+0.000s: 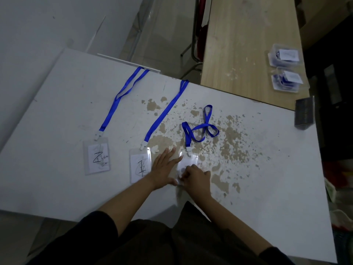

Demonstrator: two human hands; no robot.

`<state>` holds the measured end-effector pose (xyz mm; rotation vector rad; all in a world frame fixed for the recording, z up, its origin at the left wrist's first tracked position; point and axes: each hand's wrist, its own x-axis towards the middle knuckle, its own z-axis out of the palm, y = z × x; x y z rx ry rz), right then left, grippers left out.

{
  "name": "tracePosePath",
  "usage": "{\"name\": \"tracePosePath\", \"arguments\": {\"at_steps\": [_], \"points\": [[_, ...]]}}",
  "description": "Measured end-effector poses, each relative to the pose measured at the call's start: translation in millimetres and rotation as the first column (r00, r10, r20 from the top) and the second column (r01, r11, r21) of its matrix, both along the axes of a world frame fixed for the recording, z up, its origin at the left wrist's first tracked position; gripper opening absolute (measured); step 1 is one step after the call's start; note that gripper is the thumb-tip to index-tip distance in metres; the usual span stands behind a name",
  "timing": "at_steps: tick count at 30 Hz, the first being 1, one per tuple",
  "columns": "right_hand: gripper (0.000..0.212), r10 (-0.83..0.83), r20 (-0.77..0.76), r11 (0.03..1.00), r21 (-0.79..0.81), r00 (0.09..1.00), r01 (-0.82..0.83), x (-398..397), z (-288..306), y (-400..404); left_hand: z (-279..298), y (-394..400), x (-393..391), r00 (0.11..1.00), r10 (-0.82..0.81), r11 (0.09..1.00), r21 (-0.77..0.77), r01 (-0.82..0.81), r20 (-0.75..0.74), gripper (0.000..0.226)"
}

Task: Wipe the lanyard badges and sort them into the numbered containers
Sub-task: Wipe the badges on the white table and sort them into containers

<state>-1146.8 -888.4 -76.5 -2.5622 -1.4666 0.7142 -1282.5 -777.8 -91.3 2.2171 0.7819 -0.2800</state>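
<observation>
Three clear badges on blue lanyards lie on the white table. The left badge shows a handwritten 2, the middle badge a 1. The right badge lies under my hands, its lanyard coiled behind it. My left hand lies flat with straight fingers, pressing the badge's left edge. My right hand has its fingers curled over the lower part of that badge; what it grips is hidden. Two clear plastic containers, the far container and the near container, sit on the wooden bench and hold badges.
The table's paint is chipped in brown patches around the right badge. A wooden bench runs along the far right. A dark flat object lies at the table's right far corner. Folding chair legs stand beyond the table.
</observation>
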Motion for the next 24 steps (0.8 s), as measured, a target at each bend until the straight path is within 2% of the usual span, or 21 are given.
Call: {"name": "tracePosePath", "arguments": {"at_steps": [2,4,6,8,10,12,17,21,22,24], "points": [[0.024,0.021,0.062,1.000,0.008,0.998,-0.022,10,-1,-1,1,0,-1,1.000,-0.007,1.000,0.003,0.007,-0.006,0.102],[0.019,-0.094,0.087,0.995,-0.010,0.992,0.095,24,3,8,3,-1,-1,1.000,-0.008,1.000,0.009,0.008,-0.008,0.102],[0.018,-0.201,0.033,0.979,-0.004,0.979,0.202,31,4,12,4,-1,-1,1.000,-0.010,1.000,0.013,0.010,-0.006,0.102],[0.020,-0.146,0.007,0.989,-0.009,0.989,0.146,22,1,-1,3,-1,-1,1.000,-0.010,1.000,0.018,0.010,-0.007,0.103],[0.024,-0.036,0.026,0.999,-0.016,0.999,0.036,15,-1,-21,1,-1,-1,1.000,-0.004,1.000,0.020,0.004,-0.002,0.103],[0.027,-0.001,0.060,1.000,-0.020,0.998,0.003,21,0,-30,-2,-1,-1,1.000,-0.001,1.000,0.020,0.001,0.006,0.104],[0.016,-0.234,0.035,0.972,-0.009,0.972,0.235,34,4,-9,-4,-1,-1,1.000,0.008,1.000,0.010,-0.008,0.015,0.104],[0.023,-0.011,0.046,1.000,0.002,0.999,0.011,9,1,-20,-7,-1,0,1.000,0.005,1.000,0.019,-0.005,0.005,0.106],[0.023,-0.010,0.062,1.000,-0.003,0.998,0.010,13,1,-16,-8,-1,0,1.000,0.007,1.000,0.017,-0.007,0.009,0.106],[0.020,-0.137,0.073,0.991,0.001,0.988,0.137,27,2,0,-8,-2,-1,1.000,0.017,1.000,0.010,-0.017,0.027,0.106]]}}
